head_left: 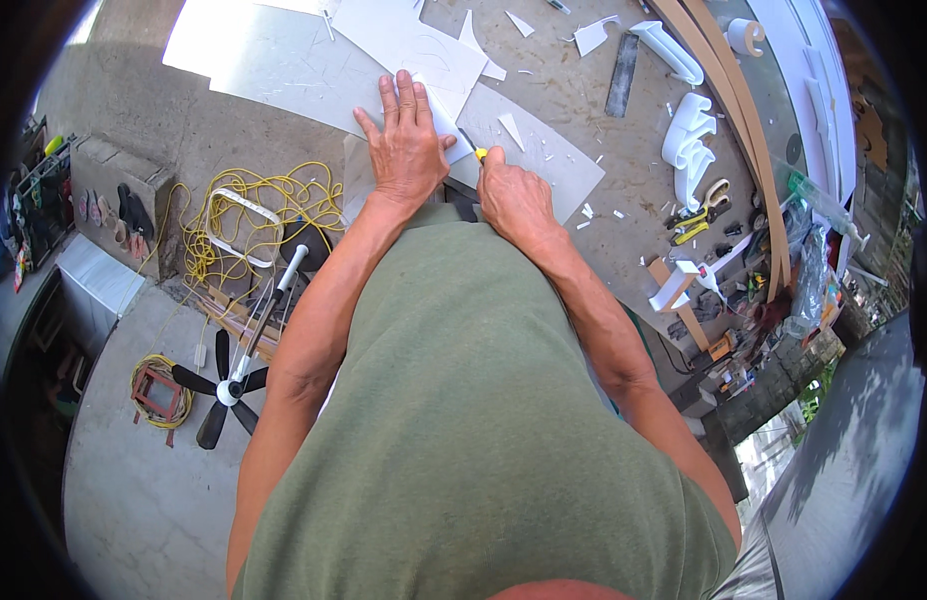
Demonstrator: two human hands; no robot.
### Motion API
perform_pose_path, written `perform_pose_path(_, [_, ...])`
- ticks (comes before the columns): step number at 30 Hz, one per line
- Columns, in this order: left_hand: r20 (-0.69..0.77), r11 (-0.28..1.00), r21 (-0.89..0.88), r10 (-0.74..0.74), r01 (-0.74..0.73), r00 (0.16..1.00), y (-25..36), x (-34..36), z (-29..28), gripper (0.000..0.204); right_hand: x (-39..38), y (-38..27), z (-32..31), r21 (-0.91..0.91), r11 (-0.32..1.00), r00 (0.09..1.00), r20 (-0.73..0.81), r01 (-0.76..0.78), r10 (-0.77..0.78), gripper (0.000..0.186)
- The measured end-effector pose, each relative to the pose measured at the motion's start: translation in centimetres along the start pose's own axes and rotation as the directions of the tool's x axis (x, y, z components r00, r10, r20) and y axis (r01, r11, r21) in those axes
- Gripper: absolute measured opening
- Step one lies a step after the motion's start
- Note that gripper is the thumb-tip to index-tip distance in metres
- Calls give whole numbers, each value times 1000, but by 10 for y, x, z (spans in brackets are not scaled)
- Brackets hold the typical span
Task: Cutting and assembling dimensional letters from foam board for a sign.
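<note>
Three flat sheets, at least, overlap on the table. Clock centred on the blade, 12 straight up the view.

Broad white sheet: 10 o'clock. Second white sheet: 11 o'clock, overlapping the first. Grey sheet: toward 4.

Left hand, 8 o'clock: spread, palm down, fingers toward 12, laid on the white stock. Right hand, between 4 and 5: closed around a cutter, tip toward 11. Narrow white piece: by the left fingers, beside the tip. Triangular offcut: 3 o'clock, on the grey sheet.

Judgement: trimming step in hand, probably on the narrow piece. Next move calls for firm left-hand pressure and a steady stroke, left thumb clear of the blade's path.

Hard to make out: cut line too fine to resolve; cutter's grip mostly covered by the right hand; whatever lies under the left palm hidden; both white sheets cut off at the top; table's near edge partly behind the green shirt.
</note>
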State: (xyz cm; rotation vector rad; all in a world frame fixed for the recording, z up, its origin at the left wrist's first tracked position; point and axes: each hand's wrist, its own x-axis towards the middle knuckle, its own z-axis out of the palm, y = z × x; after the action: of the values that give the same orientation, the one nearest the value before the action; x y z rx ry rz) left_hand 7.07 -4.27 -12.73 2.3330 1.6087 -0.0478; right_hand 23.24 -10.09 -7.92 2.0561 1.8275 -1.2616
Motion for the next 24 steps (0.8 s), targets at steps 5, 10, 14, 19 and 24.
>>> perform_pose_path(5, [-8,1000,-1,6,-6,1000,-1,0,0,87,-3,2,-15,91,996,997,-80,-10,17,25])
perform_pose_path(10, [-7,1000,15,17,-16,1000,-2,0,-1,85,32,-2,-8,137,981,967,-233,141,-107,27])
perform_pose_path(14, [-24,1000,20,21,-20,1000,-2,0,0,82,47,2,9,173,959,951,-252,227,-180,27])
perform_pose_path(19, [-30,1000,21,22,-21,999,-4,-1,2,80,53,0,12,168,963,960,-222,209,-170,28])
perform_pose_path(24, [-48,1000,5,16,-16,999,-4,-3,4,80,55,-3,8,156,969,969,-185,193,-163,28])
